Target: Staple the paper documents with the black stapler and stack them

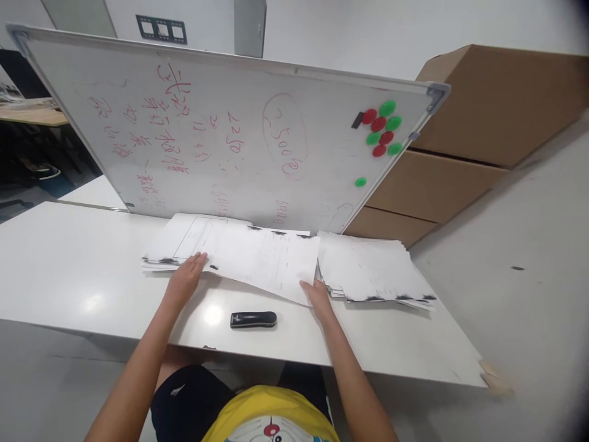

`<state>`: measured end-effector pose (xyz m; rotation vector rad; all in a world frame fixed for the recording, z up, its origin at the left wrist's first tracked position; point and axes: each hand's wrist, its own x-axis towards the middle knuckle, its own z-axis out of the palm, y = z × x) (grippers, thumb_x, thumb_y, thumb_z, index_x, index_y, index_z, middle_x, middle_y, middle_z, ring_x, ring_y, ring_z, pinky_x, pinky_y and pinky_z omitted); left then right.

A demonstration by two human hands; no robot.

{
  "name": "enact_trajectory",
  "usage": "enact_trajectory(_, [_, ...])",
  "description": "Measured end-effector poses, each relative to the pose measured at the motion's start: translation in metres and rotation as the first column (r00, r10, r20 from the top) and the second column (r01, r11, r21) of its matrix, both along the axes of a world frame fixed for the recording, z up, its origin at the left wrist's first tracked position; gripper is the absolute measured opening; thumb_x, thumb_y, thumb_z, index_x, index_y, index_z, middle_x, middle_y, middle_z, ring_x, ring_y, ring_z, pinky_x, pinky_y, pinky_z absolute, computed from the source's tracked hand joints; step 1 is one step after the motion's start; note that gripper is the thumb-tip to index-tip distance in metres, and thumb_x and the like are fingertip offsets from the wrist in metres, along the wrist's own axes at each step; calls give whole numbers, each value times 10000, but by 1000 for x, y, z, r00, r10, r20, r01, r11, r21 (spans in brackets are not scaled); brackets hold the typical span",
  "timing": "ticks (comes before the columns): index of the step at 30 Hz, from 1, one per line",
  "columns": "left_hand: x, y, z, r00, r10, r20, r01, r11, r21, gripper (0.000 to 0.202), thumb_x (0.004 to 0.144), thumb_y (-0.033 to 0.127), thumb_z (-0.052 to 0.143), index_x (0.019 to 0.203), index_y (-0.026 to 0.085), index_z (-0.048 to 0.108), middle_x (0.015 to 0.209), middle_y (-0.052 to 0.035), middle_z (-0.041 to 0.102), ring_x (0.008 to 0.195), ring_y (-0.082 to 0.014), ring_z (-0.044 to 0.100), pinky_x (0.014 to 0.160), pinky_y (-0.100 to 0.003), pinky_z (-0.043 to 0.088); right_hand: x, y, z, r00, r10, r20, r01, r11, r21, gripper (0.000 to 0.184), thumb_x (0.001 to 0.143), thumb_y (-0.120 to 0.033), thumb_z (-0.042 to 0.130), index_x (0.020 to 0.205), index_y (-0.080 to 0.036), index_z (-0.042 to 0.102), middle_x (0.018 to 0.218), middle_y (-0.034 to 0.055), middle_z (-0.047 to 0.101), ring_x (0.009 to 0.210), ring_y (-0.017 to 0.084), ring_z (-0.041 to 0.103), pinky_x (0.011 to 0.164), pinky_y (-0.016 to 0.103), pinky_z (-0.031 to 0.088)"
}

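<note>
A printed sheet of paper lies partly over the left paper stack, its near edge raised off the table. My right hand pinches its near right corner, thumb on top. Fingers stretched out, my left hand rests on the paper near the sheet's left end; its thumb is hidden. Right of the sheet is another paper stack, loosely fanned and with black smudges along its near edge. A black stapler lies on the table between my forearms, apart from both hands.
A whiteboard with red writing leans behind the papers. Red and green round magnets cluster at its right. Stacked cardboard boxes stand at the right by the wall. The white table has its near edge just before my lap.
</note>
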<state>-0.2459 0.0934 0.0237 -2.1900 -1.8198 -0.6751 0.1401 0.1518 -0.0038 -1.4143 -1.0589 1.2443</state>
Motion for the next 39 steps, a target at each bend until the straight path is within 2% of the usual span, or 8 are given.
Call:
enact_trajectory(11, [-71, -10, 19, 958, 282, -47, -279, 958, 57, 574, 786, 69, 348, 1349, 107, 456, 1327, -194, 533, 1406, -365, 192, 1056, -654, 279, 71, -34, 39, 965, -254, 58, 242, 957, 161, 394, 605, -420, 747, 884, -144, 727, 944, 93, 750, 950, 291, 657, 838, 396, 501])
enact_trajectory(18, [52, -30, 62, 977, -39, 209, 58, 994, -90, 632, 890, 270, 398, 1488, 195, 205, 1501, -82, 338, 1430, -338, 120, 1101, -574, 288, 113, -80, 39, 908, -418, -22, 414, 891, 186, 373, 522, -408, 811, 792, -166, 722, 827, 73, 748, 819, 261, 659, 726, 382, 524])
enact_trajectory(20, [99, -30, 65, 889, -115, 444, 210, 963, -170, 665, 902, 391, 451, 1492, 236, 186, 1526, -69, 282, 1402, -324, 244, 1085, -507, 343, 113, -84, 32, 902, -430, -53, 431, 881, 195, 336, 518, -413, 805, 741, -179, 715, 789, 65, 742, 828, 264, 656, 731, 384, 525])
enact_trajectory(23, [146, -20, 60, 639, -161, 753, 430, 886, -176, 509, 917, 437, 444, 1385, 237, 438, 1379, -84, 511, 1248, -281, 498, 1011, -429, 441, 115, -84, 23, 912, -402, -83, 410, 896, 171, 301, 537, -414, 780, 721, -185, 715, 741, 55, 733, 835, 267, 658, 741, 391, 524])
enact_trajectory(27, [170, -4, 56, 402, -129, 907, 423, 904, -59, 327, 891, 437, 506, 1063, 219, 680, 1037, -78, 697, 1027, -247, 622, 932, -406, 482, 128, -82, 16, 916, -385, -117, 399, 908, 133, 231, 517, -359, 752, 659, -182, 709, 694, 55, 726, 798, 275, 661, 735, 405, 521])
enact_trajectory(32, [182, -7, 51, 142, -283, 948, 446, 874, 194, 440, 950, 467, 347, 1078, 179, 653, 921, -97, 684, 883, -218, 624, 864, -409, 485, 143, -84, 12, 917, -393, -73, 400, 906, 140, 191, 517, -316, 696, 657, -187, 702, 713, 66, 735, 821, 290, 658, 716, 396, 520])
enact_trajectory(36, [190, -24, 42, 287, -390, 875, 409, 876, 256, 490, 962, 490, 272, 1098, 198, 641, 919, -95, 673, 894, -230, 607, 865, -415, 459, 146, -84, 8, 895, -443, -55, 446, 891, 79, 195, 508, -349, 693, 619, -189, 675, 607, 49, 710, 689, 278, 654, 624, 381, 524])
enact_trajectory(39, [197, -33, 40, 438, -496, 750, 565, 800, 200, 546, 923, 588, 306, 1196, 213, 595, 1096, -125, 647, 1037, -266, 579, 910, -427, 446, 153, -86, 8, 889, -455, -49, 456, 890, 12, 247, 527, -363, 715, 693, -182, 684, 634, 51, 723, 670, 276, 669, 600, 366, 533])
